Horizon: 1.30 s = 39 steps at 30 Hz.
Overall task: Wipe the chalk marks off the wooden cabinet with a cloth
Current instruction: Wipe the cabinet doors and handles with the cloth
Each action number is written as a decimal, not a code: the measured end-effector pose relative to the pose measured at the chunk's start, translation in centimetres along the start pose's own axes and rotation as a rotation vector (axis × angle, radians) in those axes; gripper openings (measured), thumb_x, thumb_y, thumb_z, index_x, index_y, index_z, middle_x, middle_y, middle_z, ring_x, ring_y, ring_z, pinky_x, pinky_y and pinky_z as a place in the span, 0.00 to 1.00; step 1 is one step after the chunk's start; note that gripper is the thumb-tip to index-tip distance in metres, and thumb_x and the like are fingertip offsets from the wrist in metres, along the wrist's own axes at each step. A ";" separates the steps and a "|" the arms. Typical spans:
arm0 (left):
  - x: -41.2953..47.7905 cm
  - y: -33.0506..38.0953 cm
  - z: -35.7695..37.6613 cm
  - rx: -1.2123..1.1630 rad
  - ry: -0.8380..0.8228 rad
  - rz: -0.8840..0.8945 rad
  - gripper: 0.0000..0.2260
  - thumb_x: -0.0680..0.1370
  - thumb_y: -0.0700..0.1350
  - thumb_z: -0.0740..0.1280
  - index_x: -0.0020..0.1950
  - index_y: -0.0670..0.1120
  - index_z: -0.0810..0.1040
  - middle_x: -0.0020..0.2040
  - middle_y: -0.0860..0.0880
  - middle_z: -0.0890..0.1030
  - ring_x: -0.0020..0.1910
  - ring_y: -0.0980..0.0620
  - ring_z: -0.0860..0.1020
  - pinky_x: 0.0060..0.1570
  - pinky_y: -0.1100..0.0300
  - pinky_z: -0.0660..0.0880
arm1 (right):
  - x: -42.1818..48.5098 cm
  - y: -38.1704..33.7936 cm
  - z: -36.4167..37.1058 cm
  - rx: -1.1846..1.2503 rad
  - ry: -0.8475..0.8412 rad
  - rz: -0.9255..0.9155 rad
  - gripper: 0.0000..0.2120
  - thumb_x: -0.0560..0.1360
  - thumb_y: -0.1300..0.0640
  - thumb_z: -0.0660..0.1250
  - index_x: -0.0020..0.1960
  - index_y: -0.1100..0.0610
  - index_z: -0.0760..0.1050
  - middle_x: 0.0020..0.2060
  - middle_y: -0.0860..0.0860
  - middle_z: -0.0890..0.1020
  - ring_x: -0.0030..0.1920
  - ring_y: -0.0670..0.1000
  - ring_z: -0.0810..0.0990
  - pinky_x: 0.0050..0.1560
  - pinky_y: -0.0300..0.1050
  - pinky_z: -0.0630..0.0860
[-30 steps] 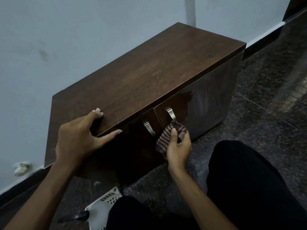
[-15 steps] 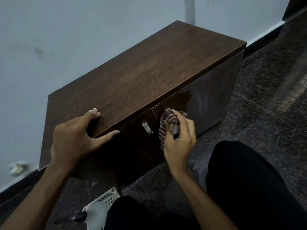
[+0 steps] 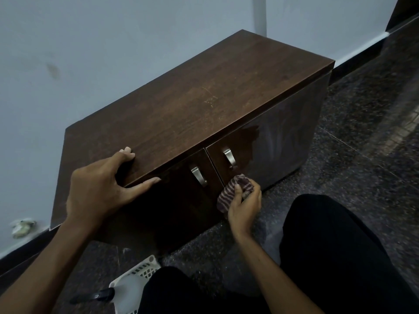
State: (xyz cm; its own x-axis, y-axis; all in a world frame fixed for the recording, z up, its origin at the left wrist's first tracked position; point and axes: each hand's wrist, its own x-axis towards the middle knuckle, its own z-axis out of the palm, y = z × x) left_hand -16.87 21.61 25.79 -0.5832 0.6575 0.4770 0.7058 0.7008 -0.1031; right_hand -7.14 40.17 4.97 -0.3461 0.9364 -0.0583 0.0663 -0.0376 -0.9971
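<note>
A low dark wooden cabinet point(image 3: 204, 105) stands against the wall, with two doors and two metal handles point(image 3: 229, 157). Faint pale chalk smears show on the right door point(image 3: 278, 137) and small light marks on the top. My right hand point(image 3: 244, 207) grips a bunched striped cloth point(image 3: 233, 189) against the lower part of the right door, below its handle. My left hand point(image 3: 99, 189) rests on the cabinet's front top edge, fingers on the top and thumb along the edge.
A white plastic basket point(image 3: 136, 284) with a dark handle beside it lies on the speckled dark floor point(image 3: 362, 137) near my knees. My black-clad legs point(image 3: 335, 252) fill the lower right. A pale wall point(image 3: 90, 53) with a dark skirting runs behind the cabinet.
My right hand moved the cloth up over the right door's handle, then back down to the lower part of the door. My left hand kept its place on the top edge.
</note>
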 end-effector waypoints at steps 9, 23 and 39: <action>-0.1 -0.2 0.0 -0.004 -0.021 -0.008 0.31 0.69 0.69 0.69 0.56 0.44 0.83 0.58 0.46 0.84 0.52 0.46 0.85 0.46 0.49 0.82 | 7.3 -4.0 -1.8 0.128 0.326 -0.046 0.13 0.77 0.53 0.70 0.57 0.59 0.75 0.50 0.54 0.80 0.51 0.51 0.78 0.56 0.44 0.76; -0.1 0.2 -0.1 -0.013 0.005 -0.002 0.31 0.69 0.68 0.69 0.56 0.42 0.83 0.58 0.45 0.84 0.53 0.46 0.85 0.46 0.49 0.82 | 5.3 5.6 -1.4 -0.014 0.114 0.256 0.10 0.76 0.55 0.71 0.48 0.57 0.70 0.41 0.54 0.76 0.43 0.54 0.76 0.42 0.44 0.70; -0.2 0.1 0.1 -0.038 0.005 -0.019 0.31 0.69 0.68 0.70 0.58 0.42 0.82 0.60 0.51 0.80 0.55 0.46 0.83 0.50 0.47 0.81 | 1.5 7.4 -0.5 -0.007 -0.113 0.279 0.10 0.77 0.56 0.70 0.54 0.57 0.71 0.52 0.55 0.80 0.54 0.54 0.80 0.46 0.32 0.71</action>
State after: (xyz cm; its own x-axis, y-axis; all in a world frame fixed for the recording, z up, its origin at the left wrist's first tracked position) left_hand -16.74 21.55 25.66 -0.5951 0.6426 0.4826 0.7094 0.7023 -0.0603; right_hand -6.67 41.45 -2.50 -0.4156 0.8453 -0.3358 0.1796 -0.2856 -0.9414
